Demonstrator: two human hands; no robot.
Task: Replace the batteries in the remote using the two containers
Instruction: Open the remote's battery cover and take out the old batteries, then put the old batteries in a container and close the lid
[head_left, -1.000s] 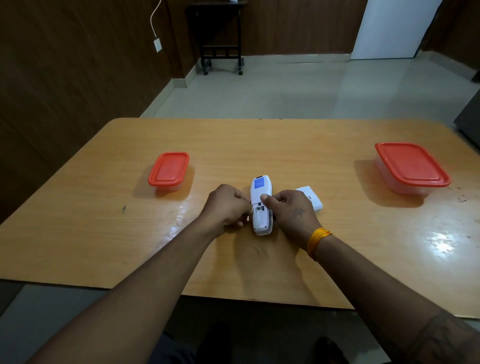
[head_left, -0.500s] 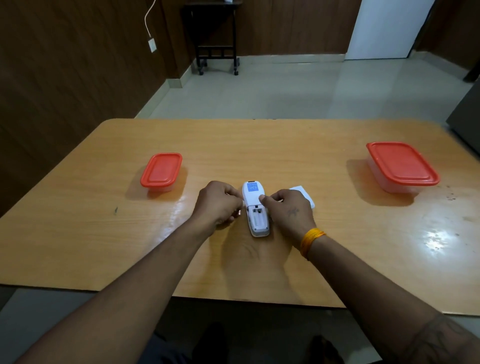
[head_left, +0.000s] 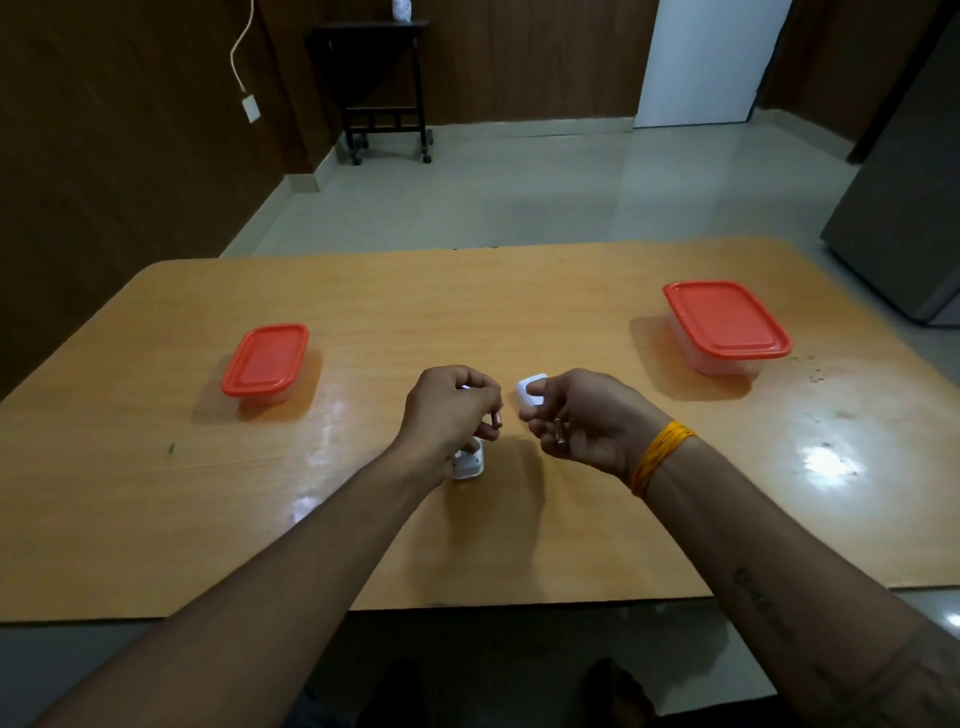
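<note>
The white remote (head_left: 468, 464) lies on the wooden table (head_left: 363, 519), its far part hidden under my left hand (head_left: 449, 410). That hand hovers above it, fingers pinched on a small battery (head_left: 496, 418) whose tip shows. My right hand (head_left: 582, 423) is raised beside it and pinches another small battery (head_left: 558, 434). The white battery cover (head_left: 530, 391) sits just beyond the right thumb, partly hidden. A small red-lidded container (head_left: 266, 364) stands at the left and a larger red-lidded container (head_left: 726, 323) at the right; both are closed.
The table's near edge runs just below my forearms. A grey cabinet (head_left: 904, 208) stands off the table's far right corner. A dark side table (head_left: 384, 83) is against the back wall.
Both hands have lifted off the remote, each coming away with a small battery. The camera has tilted up a little.
</note>
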